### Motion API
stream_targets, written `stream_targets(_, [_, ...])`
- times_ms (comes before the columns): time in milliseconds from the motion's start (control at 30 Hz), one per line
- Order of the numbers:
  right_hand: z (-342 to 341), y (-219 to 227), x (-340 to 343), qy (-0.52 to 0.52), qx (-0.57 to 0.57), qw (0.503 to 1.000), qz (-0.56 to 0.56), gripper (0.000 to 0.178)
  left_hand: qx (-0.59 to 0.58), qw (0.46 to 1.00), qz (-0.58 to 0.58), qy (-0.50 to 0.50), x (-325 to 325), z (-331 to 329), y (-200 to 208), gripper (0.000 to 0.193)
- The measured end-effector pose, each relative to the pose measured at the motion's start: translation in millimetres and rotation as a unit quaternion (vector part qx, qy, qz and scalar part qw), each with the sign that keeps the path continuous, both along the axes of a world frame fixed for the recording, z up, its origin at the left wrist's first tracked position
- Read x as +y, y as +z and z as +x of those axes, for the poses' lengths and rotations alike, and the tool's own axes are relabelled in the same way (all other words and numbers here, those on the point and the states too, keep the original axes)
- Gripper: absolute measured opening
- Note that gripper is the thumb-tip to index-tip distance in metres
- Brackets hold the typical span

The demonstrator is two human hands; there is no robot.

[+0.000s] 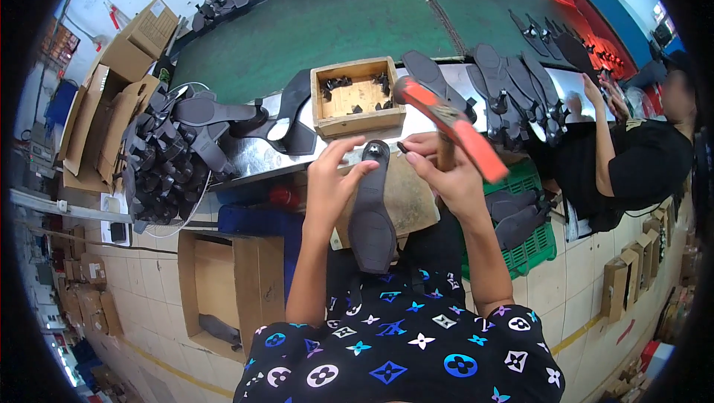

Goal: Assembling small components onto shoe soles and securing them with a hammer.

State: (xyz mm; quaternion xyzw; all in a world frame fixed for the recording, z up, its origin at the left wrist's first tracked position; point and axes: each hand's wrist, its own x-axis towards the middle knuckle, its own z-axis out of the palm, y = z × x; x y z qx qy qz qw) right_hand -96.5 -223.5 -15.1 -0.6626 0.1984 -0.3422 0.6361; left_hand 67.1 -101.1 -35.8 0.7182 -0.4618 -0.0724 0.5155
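Observation:
A dark grey shoe sole lies lengthwise in front of me, its heel end away from me on a worn board. A small shiny metal spot shows at that heel end. My left hand is beside the heel with fingers and thumb apart; whether the thumb touches the sole I cannot tell. In my right hand is a hammer with a red-orange head and a wooden handle. The same hand's thumb and finger pinch a small black piece just right of the heel.
Behind the board stands a wooden box with small black pieces. Soles lie along the metal bench edge and fill a wire basket at left. A green conveyor runs beyond. A green crate and a co-worker are at right.

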Motion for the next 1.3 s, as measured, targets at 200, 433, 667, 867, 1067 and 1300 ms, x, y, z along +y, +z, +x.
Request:
stream_targets(200, [31.4,-60.0,-29.0,0.044,0.089,0.991,-0.094,0.023,0.047,0.996,-0.008,-0.074,-22.7,15.8,-50.7,0.029])
stream_targets(433, [36.8,-65.8,-20.8,0.076,0.090,0.982,-0.145,0.021,0.076,0.997,0.015,-0.022,-6.3,4.7,-64.4,0.028])
stream_targets(667, [31.2,-39.6,-13.6,0.108,0.122,0.953,-0.257,0.019,0.082,0.994,-0.026,-0.063,-3.1,10.6,-68.0,0.028])
stream_targets(867, [33.0,-44.1,-11.7,0.098,0.097,0.936,-0.323,0.024,0.110,0.990,-0.002,-0.083,0.4,9.7,-60.5,0.026])
stream_targets(1067, [23.6,-40.8,-3.8,0.072,0.132,0.926,-0.347,0.027,0.145,0.986,-0.036,-0.078,0.2,9.8,-63.5,0.029])
stream_targets(1300, [-41.5,9.8,30.8,0.017,0.169,0.965,-0.200,0.027,0.201,0.974,-0.014,-0.103,0.5,11.8,-66.6,0.026])
